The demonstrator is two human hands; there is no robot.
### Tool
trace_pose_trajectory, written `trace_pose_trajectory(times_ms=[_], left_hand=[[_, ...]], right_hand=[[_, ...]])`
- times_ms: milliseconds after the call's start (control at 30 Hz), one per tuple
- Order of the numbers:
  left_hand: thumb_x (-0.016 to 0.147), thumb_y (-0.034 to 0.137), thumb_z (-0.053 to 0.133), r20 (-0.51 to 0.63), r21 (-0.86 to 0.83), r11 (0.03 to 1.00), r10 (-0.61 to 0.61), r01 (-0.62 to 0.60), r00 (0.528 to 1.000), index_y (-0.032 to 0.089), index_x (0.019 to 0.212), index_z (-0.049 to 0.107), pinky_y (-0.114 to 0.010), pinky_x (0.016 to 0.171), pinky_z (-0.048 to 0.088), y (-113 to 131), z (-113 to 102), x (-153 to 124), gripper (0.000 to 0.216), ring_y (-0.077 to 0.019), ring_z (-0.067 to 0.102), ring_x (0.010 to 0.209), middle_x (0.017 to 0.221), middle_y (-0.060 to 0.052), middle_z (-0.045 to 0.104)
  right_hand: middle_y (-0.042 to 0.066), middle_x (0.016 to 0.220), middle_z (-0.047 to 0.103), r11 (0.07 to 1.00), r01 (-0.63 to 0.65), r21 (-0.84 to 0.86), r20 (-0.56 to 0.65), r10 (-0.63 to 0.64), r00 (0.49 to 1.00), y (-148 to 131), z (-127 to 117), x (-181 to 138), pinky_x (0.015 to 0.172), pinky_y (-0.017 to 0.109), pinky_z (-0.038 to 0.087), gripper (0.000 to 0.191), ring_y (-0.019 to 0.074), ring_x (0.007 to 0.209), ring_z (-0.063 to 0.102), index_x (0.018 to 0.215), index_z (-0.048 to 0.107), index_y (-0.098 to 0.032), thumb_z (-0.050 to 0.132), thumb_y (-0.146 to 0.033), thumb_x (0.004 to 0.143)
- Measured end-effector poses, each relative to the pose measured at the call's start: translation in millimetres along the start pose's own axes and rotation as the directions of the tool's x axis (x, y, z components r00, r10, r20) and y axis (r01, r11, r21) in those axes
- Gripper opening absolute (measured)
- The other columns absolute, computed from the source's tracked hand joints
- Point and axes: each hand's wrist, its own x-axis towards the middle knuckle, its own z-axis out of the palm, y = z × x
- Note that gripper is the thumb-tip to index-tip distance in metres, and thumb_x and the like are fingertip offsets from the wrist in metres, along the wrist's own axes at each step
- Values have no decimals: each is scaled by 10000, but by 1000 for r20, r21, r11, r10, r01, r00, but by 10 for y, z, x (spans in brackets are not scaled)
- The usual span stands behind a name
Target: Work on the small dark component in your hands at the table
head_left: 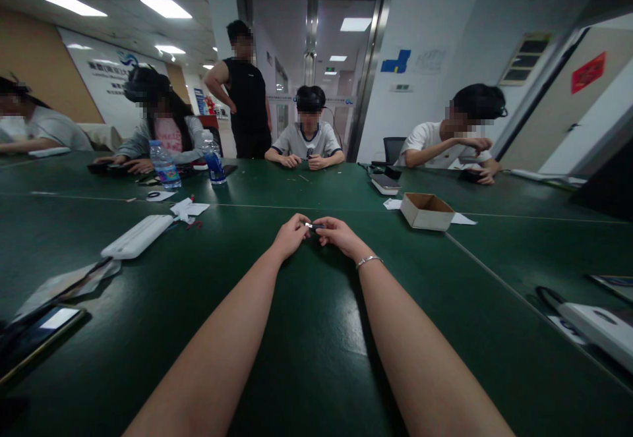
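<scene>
In the middle of the head view, both my arms reach forward over the green table (pixel 301 358). My left hand (pixel 291 236) pinches the silvery left end of a small slim object between thumb and fingers. The dark part of this small dark object with a silvery end (pixel 315 227) runs into the fingertips of my right hand (pixel 340 236), which is also closed on it. Its exact kind is too small to make out. Both hands are just above the table top or resting on it; I cannot tell which.
A white power bank-like block (pixel 138 236) and a phone (pixel 42 341) lie to the left. Two bottles (pixel 215 165) stand farther back. An open cardboard box (pixel 427 216) is at right, with a white device (pixel 601 328) nearer me. Several people sit or stand beyond.
</scene>
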Motion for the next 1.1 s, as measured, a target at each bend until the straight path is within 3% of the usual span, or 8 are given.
trace_pose_trajectory(times_ms=[200,367,533,667,833,967,1100], left_hand=[[844,407,460,-7,87,996,-29,30,1000,182,834,571,-259,649,441,89,-16,-42,251,-136,563,664,695,-9,609],[789,260,537,-69,144,988,60,-50,996,211,1005,589,-261,724,456,106,-15,-52,227,-132,578,765,912,-24,622],[851,363,464,-21,166,985,47,-43,999,214,1050,592,-251,617,435,73,-12,-54,281,-126,534,611,672,9,569],[834,312,498,-47,160,986,64,-56,997,217,1094,575,-243,633,441,77,-5,-66,287,-108,557,641,837,-14,612],[861,382,441,-23,127,991,51,-48,998,215,1025,588,-235,562,414,85,-3,-79,277,-110,523,567,661,17,560],[844,303,444,-12,64,997,33,-32,999,211,1044,552,-229,580,426,78,-1,-76,246,-106,538,579,657,24,565],[865,382,430,-13,98,995,28,-27,1000,209,972,532,-226,545,410,73,-6,-73,227,-102,524,513,588,39,549]], right_hand=[[-18,613,594,1000,-6,13,-5,6,1000,4,-11,2,473,169,501,198,70,471,542,950,614,-127,617,-43,771],[-24,606,585,1000,-5,21,-7,5,1000,2,0,-1,471,168,496,192,68,463,540,936,614,-128,614,-36,767],[-33,596,574,1000,6,-12,-21,-7,1000,-19,25,-24,456,165,483,198,68,452,536,938,611,-127,584,-18,775],[-40,595,566,998,23,-54,-43,-25,999,-21,64,-35,441,171,476,202,71,444,536,927,607,-131,588,-13,765],[-43,591,561,994,29,-105,-83,-38,996,-15,112,-34,416,169,468,201,69,426,525,901,603,-133,573,7,761],[-40,598,567,992,28,-119,-93,-39,995,-16,109,-36,420,167,475,204,69,435,533,903,600,-133,566,12,763],[-38,607,569,994,32,-106,-86,-42,995,-8,92,-30,422,167,477,196,70,441,539,909,597,-134,577,-3,764]])
